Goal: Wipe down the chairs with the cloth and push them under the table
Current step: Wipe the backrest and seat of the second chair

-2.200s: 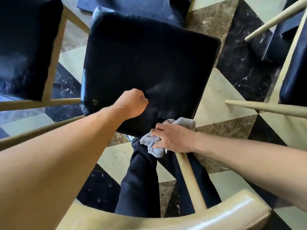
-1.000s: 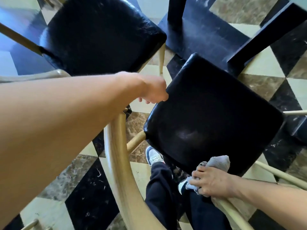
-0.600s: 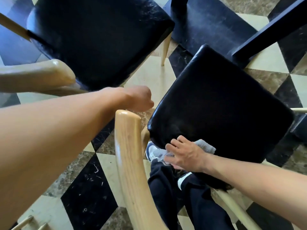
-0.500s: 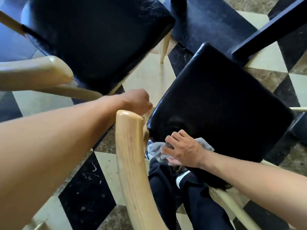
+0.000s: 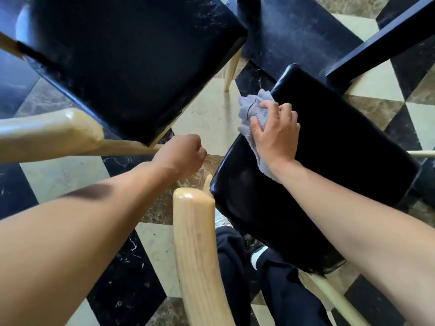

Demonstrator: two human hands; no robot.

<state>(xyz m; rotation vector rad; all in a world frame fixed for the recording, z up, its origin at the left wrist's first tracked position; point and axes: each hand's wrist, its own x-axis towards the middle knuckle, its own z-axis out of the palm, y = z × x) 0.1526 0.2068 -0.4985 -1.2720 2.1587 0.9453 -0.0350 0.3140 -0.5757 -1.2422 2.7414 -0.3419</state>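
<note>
A chair with a black padded seat (image 5: pixel 334 161) and a pale wooden backrest rail (image 5: pixel 195 243) stands right below me. My right hand (image 5: pixel 275 135) presses a grey cloth (image 5: pixel 253 109) onto the seat's left edge, fingers spread over the cloth. My left hand (image 5: pixel 183 154) hovers as a closed fist between the two chairs, holding nothing. A second chair with a black seat (image 5: pixel 127 60) and a pale wooden arm (image 5: pixel 49 132) stands at the upper left.
The table's dark legs and base (image 5: pixel 303 36) stand on the floor at the top right. The floor (image 5: pixel 207 116) is checkered marble in cream, brown and black. My dark trousers and shoes (image 5: pixel 237 255) show beneath the seat.
My right hand has slid the cloth from the seat's near corner forward along its left edge. The left fist has dropped slightly, clear of the backrest rail.
</note>
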